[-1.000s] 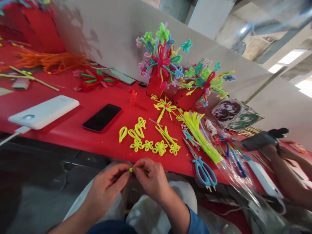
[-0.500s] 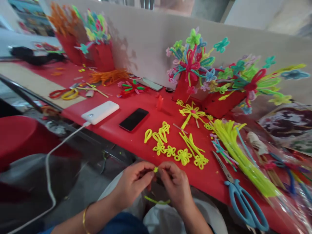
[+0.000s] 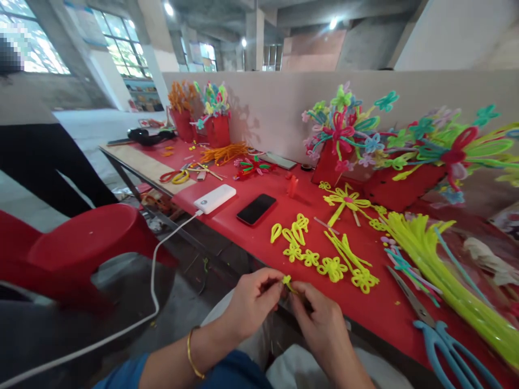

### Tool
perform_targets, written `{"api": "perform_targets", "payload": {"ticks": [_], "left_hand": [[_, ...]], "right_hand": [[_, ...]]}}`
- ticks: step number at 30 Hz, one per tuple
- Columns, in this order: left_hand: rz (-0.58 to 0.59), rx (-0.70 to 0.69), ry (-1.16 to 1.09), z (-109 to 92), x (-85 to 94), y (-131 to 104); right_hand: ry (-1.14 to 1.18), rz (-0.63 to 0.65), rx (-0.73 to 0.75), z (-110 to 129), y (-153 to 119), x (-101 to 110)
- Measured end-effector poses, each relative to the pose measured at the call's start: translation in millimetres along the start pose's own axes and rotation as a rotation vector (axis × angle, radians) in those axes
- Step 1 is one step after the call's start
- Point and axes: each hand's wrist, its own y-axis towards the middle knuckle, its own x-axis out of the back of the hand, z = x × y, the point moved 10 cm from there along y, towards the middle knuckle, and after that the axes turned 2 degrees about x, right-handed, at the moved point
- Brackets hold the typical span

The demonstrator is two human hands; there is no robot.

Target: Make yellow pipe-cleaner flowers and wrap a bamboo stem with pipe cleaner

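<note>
One red table [image 3: 365, 308] is spanning the frame, probably keeping supplies within reach. My left hand [image 3: 253, 302] and right hand [image 3: 322, 319] are meeting at lower centre. Blue-handled scissors [image 3: 424, 314] are lying lower right, and yellow flowers [image 3: 332, 268] are sitting above my hands. Each grip is nearly closing, fingertips pinching a small yellow-green piece [image 3: 287, 280] between them, seemingly steadying it from both sides.

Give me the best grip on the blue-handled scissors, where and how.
I'd take them by the blue handles, right hand coming in from the near left. They look flat on the table, with the open-sided approach there; the blades point away from the person, and the yellow bundle crowds the far right side. The loops run partly out of view.
</note>
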Motion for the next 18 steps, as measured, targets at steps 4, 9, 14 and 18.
{"api": "perform_targets", "payload": {"ticks": [4, 9, 14, 18], "left_hand": [[0.005, -0.091, 0.124, -10, -3.5, -2], [0.123, -0.182, 0.189, -21, -24.9, 0], [0.404, -0.287, 0.403, -33, -57.7, -16], [0.524, -0.273, 0.32, -36, -62.2, -32]], "right_hand": [[-0.144, 0.039, -0.057, 2, -8, 5], [-0.342, 0.163, -0.162, 7, -19, 13], [-0.403, 0.299, -0.229, 10, -27, 29], [0.063, 0.258, -0.38, 0, -37, 37]]}}
